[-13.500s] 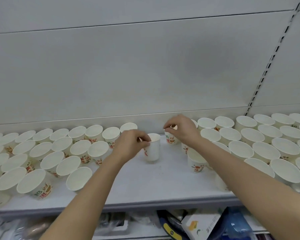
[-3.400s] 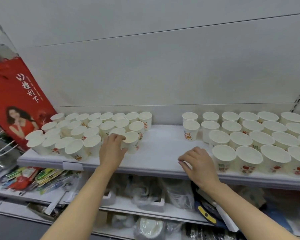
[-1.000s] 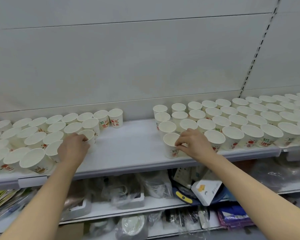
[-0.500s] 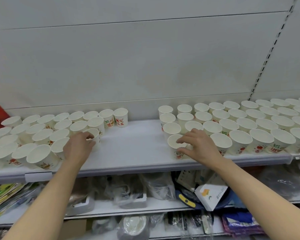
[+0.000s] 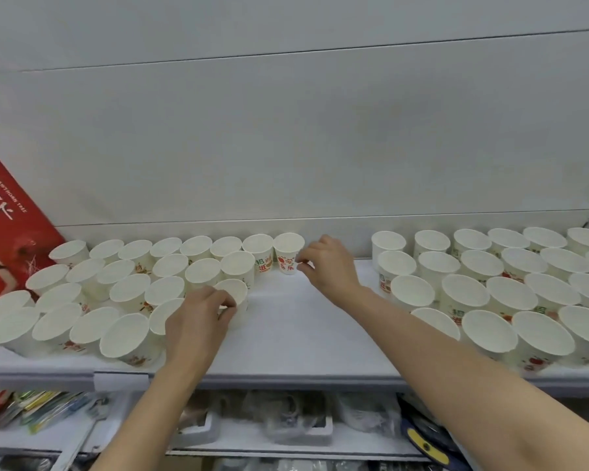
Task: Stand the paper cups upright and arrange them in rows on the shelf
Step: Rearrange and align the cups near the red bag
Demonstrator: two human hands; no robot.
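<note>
Paper cups stood upright on the white shelf in two blocks, one to the left and another to the right, with a bare strip of shelf between. Left block cut off at the frame's edge beside a red poster, itself only partly in view; right block ran out past the right edge. Printed marks on most cup walls too small or blurred to read.

Left hand lay over the near right corner of the left block, fingers curled against the rim of a front cup; lower wall of that cup hidden behind the knuckles, and could not tell whether actually pinched or merely touched. Right hand reached across the gap to the back row's end cup, thumb and forefinger drawn close together just beside its wall; contact not clear, nothing visibly gripped. Lower shelf held clutter in clear wrapping, hard to make out, partly covered by both forearms.

Against half a second earlier: right hand gone from the front left corner of the right block, now over at the left block's back row. Left hand still at the same corner of the left block. View shifted leftward, showing more of the poster and less of the right block.
</note>
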